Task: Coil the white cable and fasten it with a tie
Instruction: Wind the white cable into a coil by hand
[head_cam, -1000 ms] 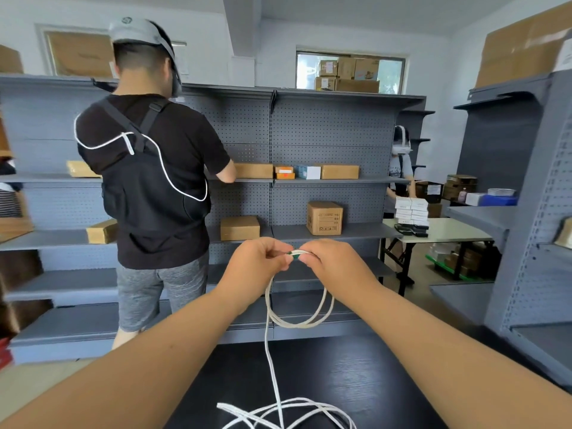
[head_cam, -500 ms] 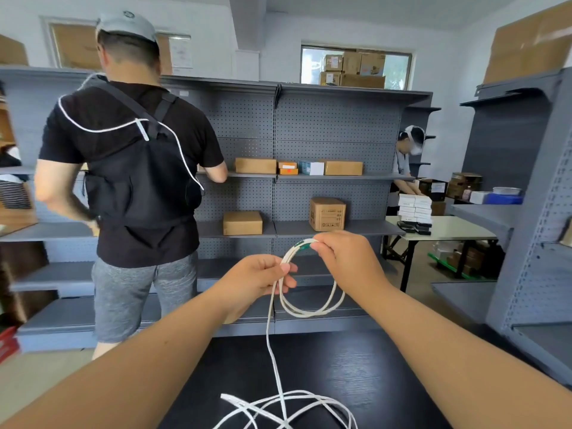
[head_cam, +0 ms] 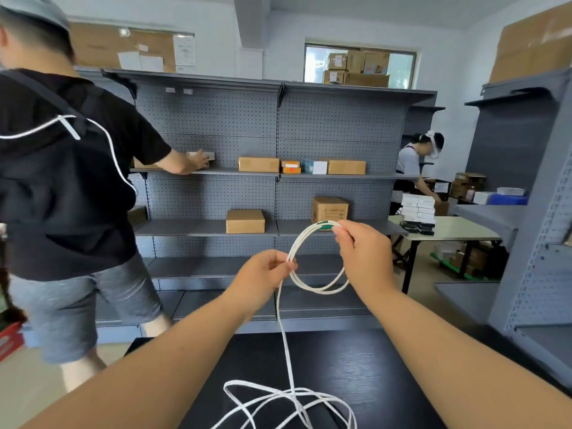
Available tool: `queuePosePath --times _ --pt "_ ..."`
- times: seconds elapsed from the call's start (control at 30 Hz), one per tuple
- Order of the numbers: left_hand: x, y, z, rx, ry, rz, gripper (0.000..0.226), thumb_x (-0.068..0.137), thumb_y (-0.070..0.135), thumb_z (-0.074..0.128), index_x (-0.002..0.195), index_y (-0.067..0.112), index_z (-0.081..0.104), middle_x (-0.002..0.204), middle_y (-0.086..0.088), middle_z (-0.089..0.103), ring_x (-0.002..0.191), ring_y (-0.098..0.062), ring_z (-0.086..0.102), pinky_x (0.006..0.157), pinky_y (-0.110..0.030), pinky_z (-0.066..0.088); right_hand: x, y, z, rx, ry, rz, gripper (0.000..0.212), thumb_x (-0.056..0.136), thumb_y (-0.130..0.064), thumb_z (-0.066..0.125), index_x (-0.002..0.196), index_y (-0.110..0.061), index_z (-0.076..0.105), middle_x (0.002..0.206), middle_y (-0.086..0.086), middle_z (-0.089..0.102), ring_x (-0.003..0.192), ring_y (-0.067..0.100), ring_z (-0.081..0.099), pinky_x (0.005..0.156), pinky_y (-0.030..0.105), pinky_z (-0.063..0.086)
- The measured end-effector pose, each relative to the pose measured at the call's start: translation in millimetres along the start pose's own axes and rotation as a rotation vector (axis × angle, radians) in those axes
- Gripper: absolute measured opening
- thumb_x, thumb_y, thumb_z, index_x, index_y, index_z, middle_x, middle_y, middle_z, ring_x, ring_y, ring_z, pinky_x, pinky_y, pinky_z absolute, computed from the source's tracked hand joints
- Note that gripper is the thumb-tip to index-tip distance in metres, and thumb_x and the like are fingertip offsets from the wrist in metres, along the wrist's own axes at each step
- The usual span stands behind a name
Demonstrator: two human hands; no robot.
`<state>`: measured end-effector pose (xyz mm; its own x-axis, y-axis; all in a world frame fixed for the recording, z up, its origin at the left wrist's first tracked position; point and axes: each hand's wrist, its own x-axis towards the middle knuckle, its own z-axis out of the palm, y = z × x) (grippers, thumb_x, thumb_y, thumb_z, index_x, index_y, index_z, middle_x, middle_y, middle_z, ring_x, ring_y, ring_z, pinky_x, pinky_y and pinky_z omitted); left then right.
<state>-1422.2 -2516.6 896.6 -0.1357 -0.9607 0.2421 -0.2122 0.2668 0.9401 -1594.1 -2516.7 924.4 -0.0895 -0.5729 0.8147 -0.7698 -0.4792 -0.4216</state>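
The white cable (head_cam: 318, 289) forms a small loop of about two turns held up in the air in front of me. My right hand (head_cam: 362, 249) pinches the top of the loop, where a green end piece (head_cam: 325, 224) shows. My left hand (head_cam: 266, 270) pinches the loop's left side. From there one strand hangs straight down to a loose tangle of cable (head_cam: 291, 404) lying on the black table (head_cam: 371, 366). No tie can be made out.
Grey pegboard shelving (head_cam: 278, 128) with cardboard boxes (head_cam: 245, 221) faces me. A person in a black shirt (head_cam: 62, 181) stands close at the left, reaching to a shelf. Another person (head_cam: 414, 168) works at a pale table (head_cam: 448, 230) at the right. More shelving (head_cam: 541, 212) flanks the right.
My hands have moved apart: the right one rose and shifted right with the loop's top, the left dropped to the loop's side. The loop has widened. The person at the left stepped closer.
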Motion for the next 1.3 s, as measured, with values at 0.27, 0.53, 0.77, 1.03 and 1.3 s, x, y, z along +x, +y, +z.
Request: queuePosePath --times 0.27,0.53,0.77,1.03,1.3 --pt "2.0 -4.2 15.5 -0.136 0.239 0.098 0.017 0.096 0.013 0.046 0.084 0.023 0.055 0.076 0.000 0.064 0.071 -0.018 0.064 0.078 -0.035 0.055 -15.3 -0.3 12.9 0.255 0.067 0.341 0.022 0.093 -0.017 0.051 0.087 -0.008 0.070 0.069 0.000 0.064 0.069 0.028 0.063 0.071 0.041 0.052" --pt "5.3 12.2 -14.0 0.384 0.196 0.269 0.015 0.095 0.018 0.050 0.084 0.028 0.056 0.075 0.005 0.063 0.067 -0.010 0.065 0.067 -0.015 0.047 -26.8 7.6 18.6 0.506 -0.104 0.707 0.027 0.091 -0.020 0.056 0.066 -0.027 0.066 0.081 0.004 0.070 0.080 0.022 0.062 0.079 0.040 0.054" --pt "13.3 32.4 -33.8 0.746 0.117 0.423 0.017 0.096 0.020 0.046 0.103 0.016 0.062 0.077 -0.002 0.063 0.069 -0.015 0.061 0.069 -0.027 0.049 -20.1 11.0 10.1 0.695 -0.452 0.824 0.013 0.091 -0.019 0.057 0.098 -0.011 0.065 0.097 0.007 0.068 0.084 0.014 0.063 0.072 0.021 0.050" --pt "20.6 42.5 -32.7 0.920 0.014 0.457 0.022 0.097 0.022 0.045 0.109 0.014 0.061 0.086 -0.011 0.067 0.078 -0.026 0.065 0.077 -0.039 0.050 0.9 -8.6 2.5 0.169 -0.521 0.331 0.038 0.092 -0.029 0.053 0.128 -0.017 0.050 0.125 -0.003 0.058 0.115 0.014 0.054 0.100 0.031 0.041" --pt "13.6 36.1 -29.6 0.749 -0.033 0.379 0.015 0.095 0.020 0.050 0.103 0.015 0.062 0.084 -0.005 0.067 0.067 -0.015 0.064 0.072 -0.031 0.052 6.2 -15.4 1.3 -0.143 -0.510 0.026 0.018 0.095 -0.023 0.047 0.089 -0.017 0.063 0.085 0.004 0.064 0.087 0.024 0.062 0.079 0.038 0.047"
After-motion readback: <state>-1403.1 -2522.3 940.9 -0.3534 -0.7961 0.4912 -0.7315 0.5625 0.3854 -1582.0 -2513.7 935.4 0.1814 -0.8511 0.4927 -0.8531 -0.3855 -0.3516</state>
